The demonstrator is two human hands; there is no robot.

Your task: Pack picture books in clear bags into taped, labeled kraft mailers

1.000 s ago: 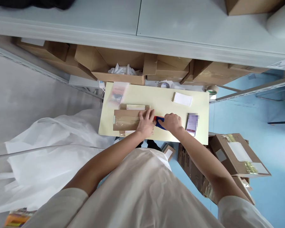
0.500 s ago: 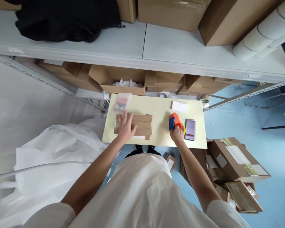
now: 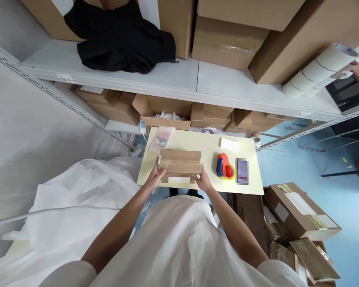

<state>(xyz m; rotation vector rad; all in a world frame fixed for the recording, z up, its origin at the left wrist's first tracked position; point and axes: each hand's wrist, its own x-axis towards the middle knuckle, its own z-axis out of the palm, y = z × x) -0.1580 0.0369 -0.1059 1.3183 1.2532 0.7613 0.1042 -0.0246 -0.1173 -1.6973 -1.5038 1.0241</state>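
Observation:
Both hands grip a brown cardboard box [image 3: 181,161] at the front of the pale yellow table [image 3: 209,137]. Clear tape runs along its upper face, and a white label shows on the side toward me. My left hand [image 3: 156,176] is closed on the box's left end, my right hand [image 3: 202,180] on its right end. To the right, an orange and blue tape dispenser [image 3: 223,165] with a yellow-edged roll rests on the table, touched by neither hand. A phone [image 3: 242,171] lies beside it.
A clear plastic bag [image 3: 162,137] lies at the table's back left, a white card-like item [image 3: 229,144] at the back right. Behind stands a shelf [image 3: 167,85] with boxes. White sheeting [image 3: 77,203] fills the left floor; cardboard boxes [image 3: 299,209] are piled at right.
My right hand has let go of the tape dispenser and moved left to the box. My left hand has shifted to the box's left end. The camera view has tilted up slightly.

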